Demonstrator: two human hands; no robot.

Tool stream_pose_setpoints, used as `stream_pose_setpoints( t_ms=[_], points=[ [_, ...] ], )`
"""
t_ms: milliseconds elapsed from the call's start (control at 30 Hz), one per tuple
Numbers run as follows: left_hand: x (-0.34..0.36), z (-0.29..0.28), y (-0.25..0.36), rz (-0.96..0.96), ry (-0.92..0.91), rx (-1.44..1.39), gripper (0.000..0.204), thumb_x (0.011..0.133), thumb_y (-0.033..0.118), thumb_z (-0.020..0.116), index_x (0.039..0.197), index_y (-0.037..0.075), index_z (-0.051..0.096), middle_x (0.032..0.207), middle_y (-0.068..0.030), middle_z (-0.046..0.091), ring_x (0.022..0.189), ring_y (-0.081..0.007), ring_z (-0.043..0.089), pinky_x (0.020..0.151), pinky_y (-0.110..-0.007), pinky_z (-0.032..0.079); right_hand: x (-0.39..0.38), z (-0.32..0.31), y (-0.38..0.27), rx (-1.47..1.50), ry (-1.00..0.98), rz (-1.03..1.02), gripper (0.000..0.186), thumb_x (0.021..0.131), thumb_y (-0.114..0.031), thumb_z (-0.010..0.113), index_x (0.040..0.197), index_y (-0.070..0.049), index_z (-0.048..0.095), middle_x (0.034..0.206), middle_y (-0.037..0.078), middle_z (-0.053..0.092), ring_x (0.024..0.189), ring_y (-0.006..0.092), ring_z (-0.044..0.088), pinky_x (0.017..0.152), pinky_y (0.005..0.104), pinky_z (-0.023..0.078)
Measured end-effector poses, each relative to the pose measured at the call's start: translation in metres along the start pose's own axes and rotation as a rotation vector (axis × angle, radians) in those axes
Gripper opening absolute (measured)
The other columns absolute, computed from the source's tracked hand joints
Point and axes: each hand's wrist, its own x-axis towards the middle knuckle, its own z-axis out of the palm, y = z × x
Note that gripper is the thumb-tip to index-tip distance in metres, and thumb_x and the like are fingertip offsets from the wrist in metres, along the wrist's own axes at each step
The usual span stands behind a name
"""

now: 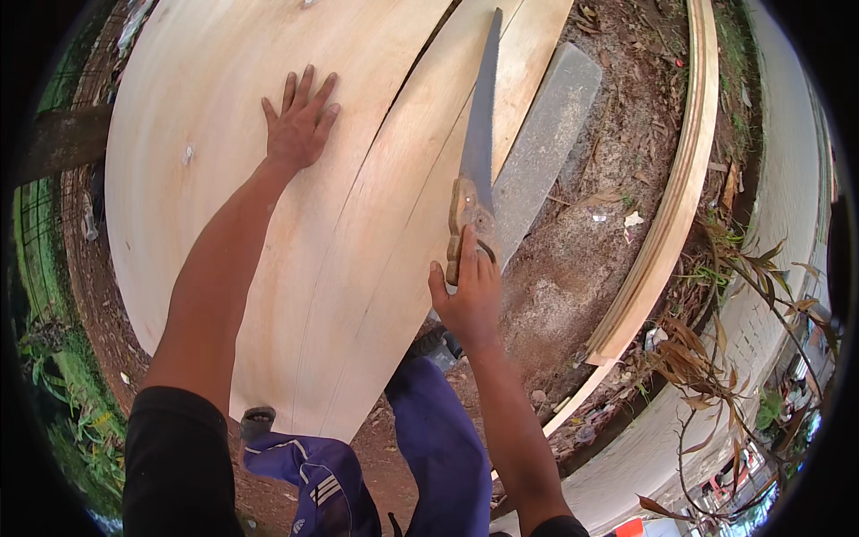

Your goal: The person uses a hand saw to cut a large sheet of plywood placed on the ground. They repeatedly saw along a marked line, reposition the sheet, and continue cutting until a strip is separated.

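A large pale plywood sheet [206, 224] spreads in front of me. My left hand [302, 121] lies flat on it, fingers spread, holding nothing. At the sheet's right edge, my right hand [472, 295] is at the wooden handle of a handsaw [481, 134], index finger stretched along the handle and some fingers hidden behind it. The saw's blade points away from me, over the wood. A dark slit runs through the far part of the sheet, left of the saw, and thin drawn lines continue toward me.
Beneath the sheet's right side is a grey plank [559, 125] dusted with sawdust. Long wooden strips [684, 201] lie stacked farther right, beside a pale wall [787, 134]. A dry branch [702, 358] juts in at lower right. A dark beam [67, 143] shows at left.
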Motion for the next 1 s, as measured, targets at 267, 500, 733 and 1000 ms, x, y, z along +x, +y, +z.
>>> stream_pose_setpoints(
  t_ms=[267,500,733,1000],
  points=[
    [-0.030,-0.033,0.020,-0.175,-0.077,-0.191,0.059,0.110,0.050,0.036,0.164,0.028,0.029,0.173,-0.0101,0.019,0.160,-0.0346,0.015,0.123,-0.067,0.015,-0.057,-0.039,0.008,0.078,-0.081,0.020,0.078,0.090,-0.025,0.073,0.152,0.009,0.040,0.106,0.022,0.064,0.096,0.0379,0.064,0.088,0.0473,0.051],
    [-0.325,-0.082,0.066,0.474,-0.487,-0.276,0.064,0.104,0.046,0.053,0.162,0.026,0.034,0.174,-0.0071,0.017,0.160,-0.0332,0.014,0.124,-0.064,0.019,-0.059,-0.076,-0.022,0.206,-0.313,0.335,0.077,0.092,-0.025,0.070,0.152,0.009,0.035,0.122,0.035,0.063,0.112,0.0486,0.064,0.093,0.0533,0.053],
    [-0.636,-0.143,0.067,-0.698,-0.785,-0.313,0.028,0.102,0.026,0.056,0.100,0.001,0.070,0.087,-0.0275,0.072,0.083,-0.0482,0.071,0.076,-0.057,0.056,-0.060,-0.112,-0.052,0.166,-0.399,0.364,0.079,0.094,-0.031,0.069,0.154,0.005,0.033,0.127,0.037,0.062,0.114,0.0500,0.065,0.094,0.0529,0.054],
    [-0.740,-0.247,0.111,-1.545,-1.098,-1.111,0.061,0.105,0.050,0.045,0.141,0.003,0.059,0.143,-0.0229,0.059,0.128,-0.0337,0.059,0.114,-0.043,0.041,-0.104,-0.142,-0.122,0.199,-0.398,0.318,0.084,0.094,-0.036,0.068,0.157,0.003,0.030,0.131,0.036,0.061,0.118,0.0503,0.064,0.099,0.0527,0.052]
  ],
)
